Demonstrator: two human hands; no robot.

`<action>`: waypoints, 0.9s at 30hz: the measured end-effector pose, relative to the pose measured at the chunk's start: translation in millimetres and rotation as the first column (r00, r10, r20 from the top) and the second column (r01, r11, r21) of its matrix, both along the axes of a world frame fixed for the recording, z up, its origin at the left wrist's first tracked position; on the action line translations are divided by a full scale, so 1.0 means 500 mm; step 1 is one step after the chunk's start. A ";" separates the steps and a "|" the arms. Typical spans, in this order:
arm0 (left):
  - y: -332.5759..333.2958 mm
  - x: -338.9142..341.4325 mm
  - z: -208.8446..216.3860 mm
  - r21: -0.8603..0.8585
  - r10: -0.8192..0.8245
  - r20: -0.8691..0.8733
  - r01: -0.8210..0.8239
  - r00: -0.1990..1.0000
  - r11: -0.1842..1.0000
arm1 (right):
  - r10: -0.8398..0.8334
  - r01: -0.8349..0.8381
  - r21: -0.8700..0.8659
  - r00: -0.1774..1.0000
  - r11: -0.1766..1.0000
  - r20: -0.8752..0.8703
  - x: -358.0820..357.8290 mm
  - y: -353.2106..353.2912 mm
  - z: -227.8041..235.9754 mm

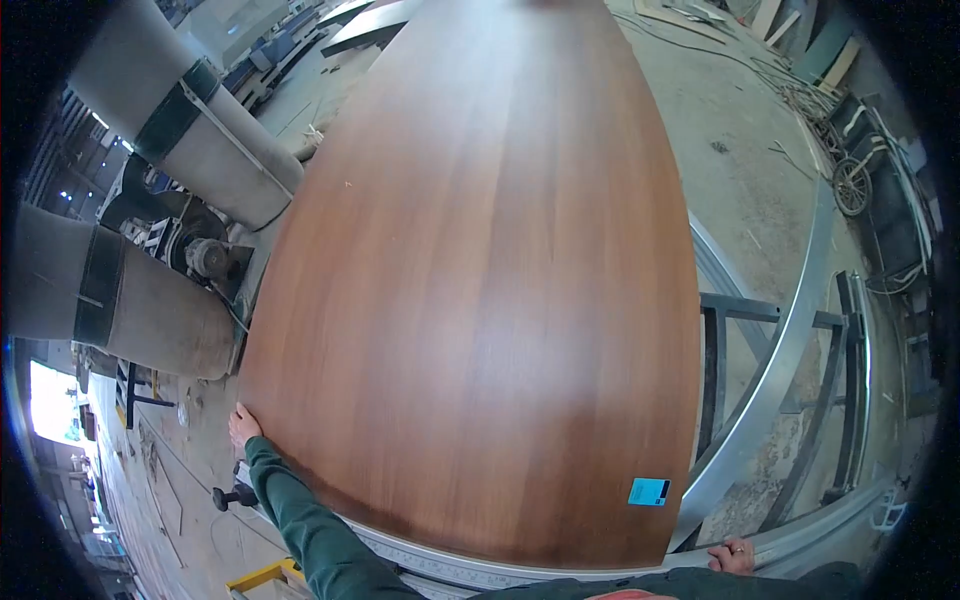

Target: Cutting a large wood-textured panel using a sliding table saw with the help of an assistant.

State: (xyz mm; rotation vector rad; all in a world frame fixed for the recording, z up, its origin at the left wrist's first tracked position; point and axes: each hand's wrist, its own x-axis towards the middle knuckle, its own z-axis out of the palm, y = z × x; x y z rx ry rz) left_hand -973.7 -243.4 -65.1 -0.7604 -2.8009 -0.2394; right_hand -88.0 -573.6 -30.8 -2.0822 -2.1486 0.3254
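Observation:
A large brown wood-grain panel stretches away from me across the middle of the view, lying flat. At its near left corner my left hand is closed on the edge, the arm in a green sleeve reaching along that side. My right hand rests with bent fingers on the metal rail, just right of the panel's near right corner and apart from the panel. A small blue label sticks to the panel near that corner. Along the near edge runs a metal strip with scale marks.
A metal frame with a long silver beam stands right of the panel. Thick dust-collector bags and a motor stand at the left. A black knob sits below my left hand. Cables and a wheel lie far right.

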 end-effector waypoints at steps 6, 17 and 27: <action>-0.026 0.016 0.021 -0.004 0.002 0.021 -0.002 1.000 1.000 | 0.006 -0.006 0.089 1.000 0.996 -0.003 -0.010 0.003 0.039; -0.067 0.122 0.101 -0.017 -0.011 -0.010 0.011 1.000 1.000 | -0.040 0.043 0.083 0.998 0.996 -0.039 0.030 -0.059 0.112; -0.158 0.479 0.211 -0.277 0.063 0.064 -0.043 0.996 0.960 | -0.003 0.007 0.228 1.000 0.974 -0.017 0.108 -0.145 0.124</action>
